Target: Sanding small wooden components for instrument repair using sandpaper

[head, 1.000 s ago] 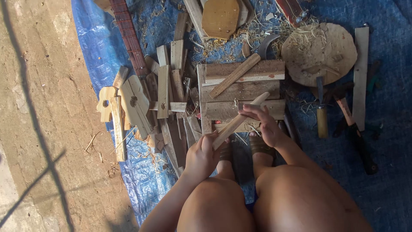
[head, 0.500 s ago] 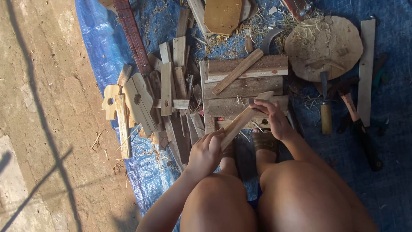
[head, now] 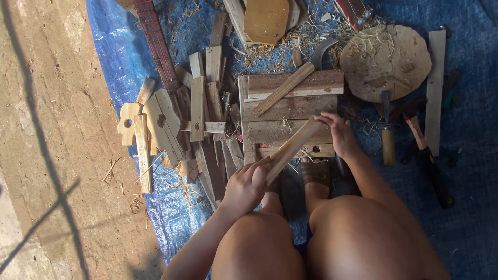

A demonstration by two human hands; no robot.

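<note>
Wooden strip (head: pixel 293 147), pale and flat, sits in both my hands, running on a slant from lower left to upper right, just in front of the stack of rough planks (head: pixel 290 111) that I use here as my landmark. My left hand (head: pixel 248 185) grips the strip's near end, its fingers (head: pixel 258 167) curled and pressed together around the wood. My right hand (head: pixel 340 136) steadies the far end, fingers pinching the edge where the strip touches the planks. I judge I am positioning or checking the strip; the next move calls for a firm hold at both ends. To the right of the planks lies a round, flat wooden disc (head: pixel 386 62) littered with curly shavings, and below it a chisel (head: pixel 388 136) with a light wooden handle. To the left of the planks is a jumble of thin offcuts (head: pixel 199 109), some carved, one with a hole. Beyond the planks lies a smooth tan shaped panel (head: pixel 266 19). Everything rests on a crinkled blue tarpaulin (head: pixel 111 52) over bare ground
</note>
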